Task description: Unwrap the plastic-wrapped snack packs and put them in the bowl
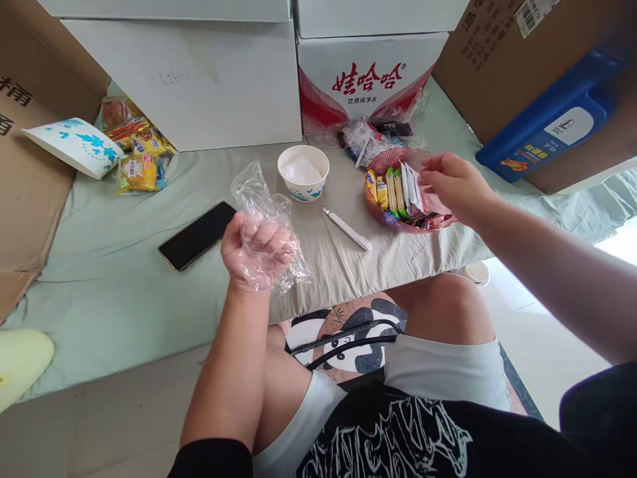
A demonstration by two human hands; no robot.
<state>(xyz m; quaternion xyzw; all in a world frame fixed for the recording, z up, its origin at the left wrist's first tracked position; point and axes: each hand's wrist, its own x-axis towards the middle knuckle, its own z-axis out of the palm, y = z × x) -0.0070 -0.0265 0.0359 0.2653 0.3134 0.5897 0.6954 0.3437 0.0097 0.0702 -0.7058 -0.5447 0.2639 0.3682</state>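
My left hand (259, 249) is raised over the table's front edge, fingers curled into a loose fist inside a thin clear plastic glove (263, 212) that hangs loosely around it. My right hand (455, 186) hovers bare over the right rim of a red basket (438, 219) filled with several snack sachets (395, 192); its fingers are pinched close to a white sachet, and I cannot tell whether it grips one. Between the hands a white paper bowl (303, 174) with white contents and a white knife-like tool (347, 229) rest on the cloth.
A black phone (198, 235) lies left of my left hand. Snack packets (139, 156) and a white-blue pouch (74, 146) sit at the far left. White cartons (199, 79), a red-printed water carton (368, 73), a plastic bag of items (378, 136) and brown boxes (522, 66) line the back.
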